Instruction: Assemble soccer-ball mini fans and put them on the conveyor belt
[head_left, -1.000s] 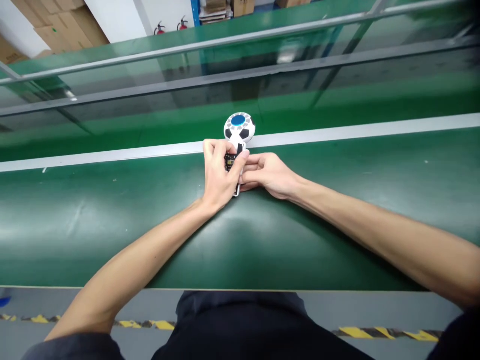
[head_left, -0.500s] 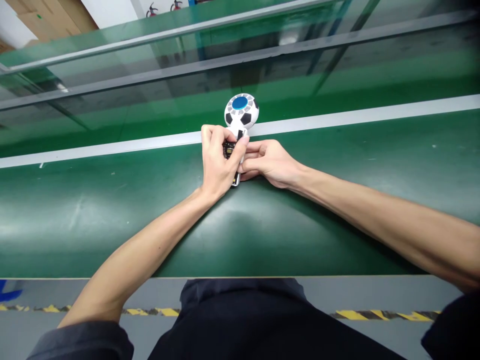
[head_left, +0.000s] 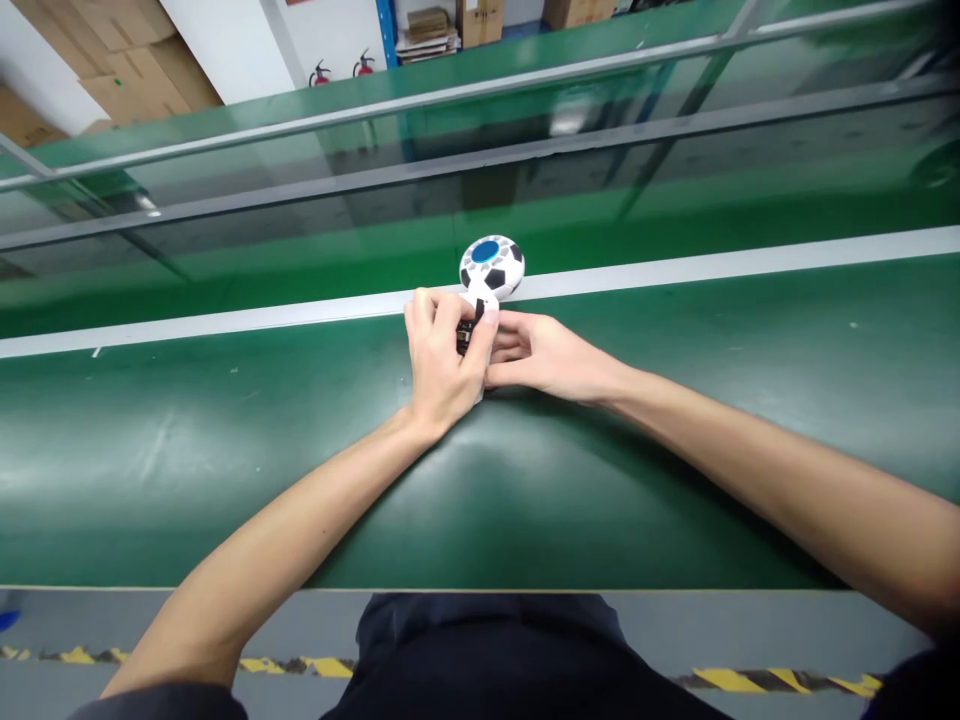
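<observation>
A white and black football-patterned device (head_left: 493, 268) with a round head and a blue disc on top is held over the green table. Its handle shows a dark, circuit-like inside (head_left: 465, 336) between my fingers. My left hand (head_left: 442, 345) is closed around the handle, thumb along its right side. My right hand (head_left: 544, 355) touches the handle from the right, fingers and thumb bent against it. The right fingertips are partly hidden behind the left thumb and the handle, so whether they pinch a small part is unclear.
The green tabletop (head_left: 187, 470) has a pale strip (head_left: 637, 275) along its far side. Beyond it run metal rails and a clear panel. Cardboard boxes (head_left: 142, 80) and fire extinguishers (head_left: 363, 64) stand in the background. Yellow-black tape (head_left: 750, 681) marks the floor.
The view has tilted up, so everything sits lower in it. My left hand still grips the handle; the device's head looks turned slightly, and my right fingers have shifted along the handle's side.
</observation>
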